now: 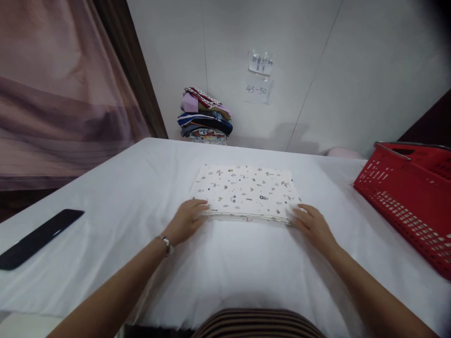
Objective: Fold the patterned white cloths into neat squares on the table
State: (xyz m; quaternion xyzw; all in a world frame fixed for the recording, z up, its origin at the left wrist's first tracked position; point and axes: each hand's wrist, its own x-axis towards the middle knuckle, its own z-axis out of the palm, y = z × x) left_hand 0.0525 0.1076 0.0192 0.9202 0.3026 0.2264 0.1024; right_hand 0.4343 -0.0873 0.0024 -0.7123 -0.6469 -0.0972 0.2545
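Note:
A folded white cloth (243,190) with a small print of palm trees, rainbows and leaves lies flat on the white-covered table. Its layered edge faces me. My left hand (188,218) grips the near left corner, fingers and thumb at the edge. At the near right corner, my right hand (313,225) holds the cloth the same way, slightly blurred. Parts of both corners are hidden by the fingers. A bracelet (166,245) circles my left wrist.
A black phone-like slab (40,239) lies on the table (141,178) at left. At right stands a red plastic basket (408,202) with a metal handle. Behind the far edge rises a pile of folded fabrics (205,117). Paper notes (260,75) hang on the wall; a pink curtain (70,94) hangs left.

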